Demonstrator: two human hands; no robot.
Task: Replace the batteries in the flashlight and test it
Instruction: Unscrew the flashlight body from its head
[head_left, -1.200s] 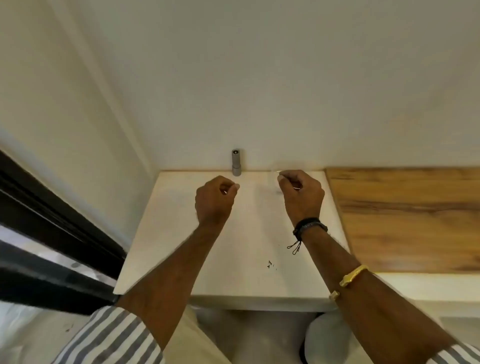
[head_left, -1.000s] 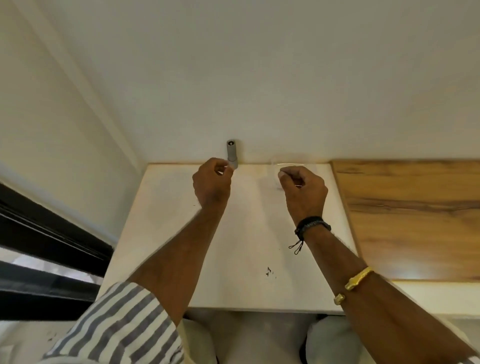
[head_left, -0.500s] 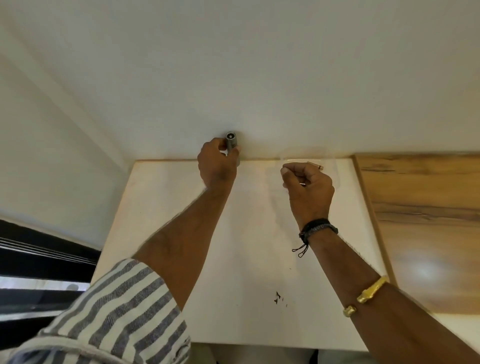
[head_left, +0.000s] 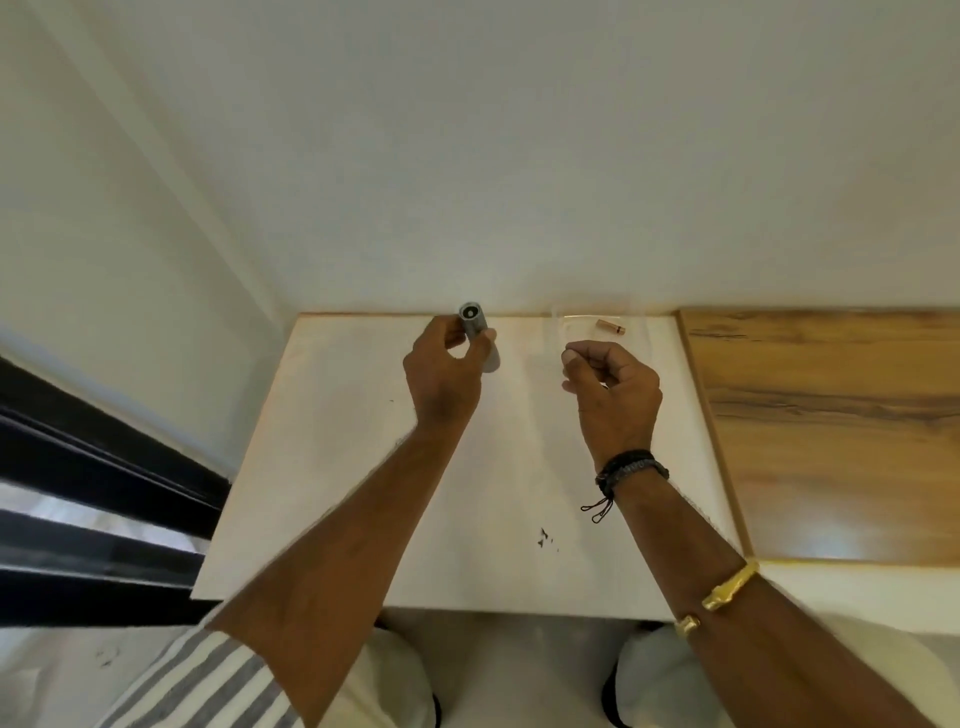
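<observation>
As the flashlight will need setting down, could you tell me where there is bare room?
Free: middle of the white tabletop, around the dark specks; the wooden surface right of it. Crowded: the far edge, with flashlight and battery.

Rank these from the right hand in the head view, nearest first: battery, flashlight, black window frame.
1. Battery: just beyond the right hand, near the back edge of the white table.
2. Flashlight: to the left, gripped by the left hand.
3. Black window frame: far left, off the table.
</observation>
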